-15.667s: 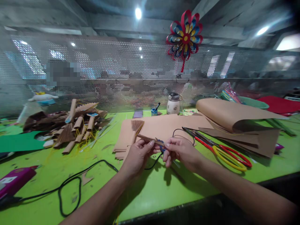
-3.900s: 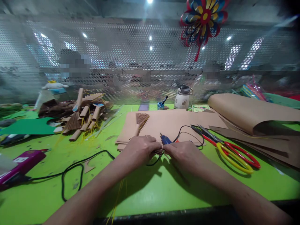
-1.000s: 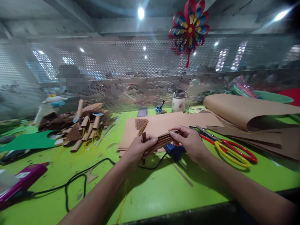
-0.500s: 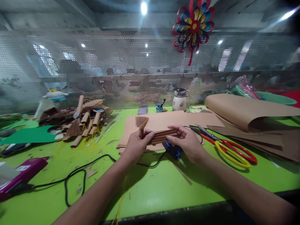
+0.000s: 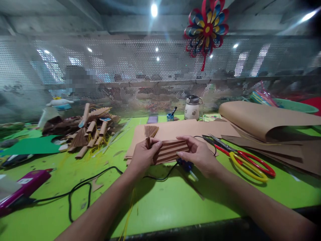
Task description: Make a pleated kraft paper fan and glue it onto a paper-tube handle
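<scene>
The left hand [image 5: 143,154] grips one end of the pleated paper [image 5: 171,152]; the right hand [image 5: 200,154] grips the opposite end, thumb and fingers spread. The pleated paper is held left of the scissors [image 5: 233,156], folds parted. A blue tool [image 5: 185,164], partly hidden, also lies left of the scissors.

Between the left hand [image 5: 144,155] and the right hand [image 5: 200,156] is pleated paper [image 5: 172,150], before a paper stack [image 5: 173,131] on the table [image 5: 170,207]. A glue gun [image 5: 185,164] lies beneath the right hand. 1 pair of scissors [image 5: 233,155] lies to the right, a heap of paper rolls [image 5: 91,127] to the left. Behind the stack, a bottle [image 5: 192,111] stands right of a jar [image 5: 170,117].
</scene>
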Demonstrator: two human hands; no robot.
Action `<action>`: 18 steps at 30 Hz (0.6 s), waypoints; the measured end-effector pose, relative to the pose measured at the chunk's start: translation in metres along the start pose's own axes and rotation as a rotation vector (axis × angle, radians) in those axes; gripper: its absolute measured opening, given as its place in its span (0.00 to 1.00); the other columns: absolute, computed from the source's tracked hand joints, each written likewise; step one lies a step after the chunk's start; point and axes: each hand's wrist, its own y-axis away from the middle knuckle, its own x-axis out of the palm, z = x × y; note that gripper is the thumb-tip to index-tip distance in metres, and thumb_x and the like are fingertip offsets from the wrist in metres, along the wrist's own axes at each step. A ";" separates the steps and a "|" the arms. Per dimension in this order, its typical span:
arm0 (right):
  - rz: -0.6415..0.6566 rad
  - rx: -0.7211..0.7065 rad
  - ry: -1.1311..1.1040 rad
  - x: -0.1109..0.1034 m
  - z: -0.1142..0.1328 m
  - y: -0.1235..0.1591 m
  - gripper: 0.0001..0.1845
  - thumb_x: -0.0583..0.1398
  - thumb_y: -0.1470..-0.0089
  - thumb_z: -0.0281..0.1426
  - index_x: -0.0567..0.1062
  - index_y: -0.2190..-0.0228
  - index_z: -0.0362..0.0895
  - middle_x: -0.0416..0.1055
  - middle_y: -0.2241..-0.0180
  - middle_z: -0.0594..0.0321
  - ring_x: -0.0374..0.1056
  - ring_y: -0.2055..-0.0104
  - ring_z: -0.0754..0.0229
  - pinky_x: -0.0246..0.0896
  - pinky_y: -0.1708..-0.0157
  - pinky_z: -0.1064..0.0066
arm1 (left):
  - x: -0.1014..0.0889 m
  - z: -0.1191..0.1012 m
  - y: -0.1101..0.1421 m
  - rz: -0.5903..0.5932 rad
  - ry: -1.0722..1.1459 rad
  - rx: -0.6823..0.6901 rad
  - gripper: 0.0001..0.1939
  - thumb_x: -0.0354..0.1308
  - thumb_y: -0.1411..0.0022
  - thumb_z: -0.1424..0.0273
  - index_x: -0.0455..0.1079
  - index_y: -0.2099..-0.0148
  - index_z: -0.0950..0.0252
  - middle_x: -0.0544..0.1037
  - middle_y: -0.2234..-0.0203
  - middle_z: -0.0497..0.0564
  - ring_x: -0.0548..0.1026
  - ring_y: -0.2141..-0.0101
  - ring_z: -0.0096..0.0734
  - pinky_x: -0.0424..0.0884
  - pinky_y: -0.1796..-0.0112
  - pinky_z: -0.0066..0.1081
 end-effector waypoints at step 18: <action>0.261 0.071 -0.028 0.000 0.004 0.005 0.34 0.66 0.58 0.26 0.65 0.48 0.44 0.73 0.62 0.59 0.69 0.62 0.59 0.63 0.60 0.66 | -0.004 -0.011 0.004 0.421 -0.208 -0.035 0.17 0.61 0.48 0.57 0.73 0.70 0.68 0.73 0.80 0.48 0.66 0.79 0.26 0.59 0.77 0.25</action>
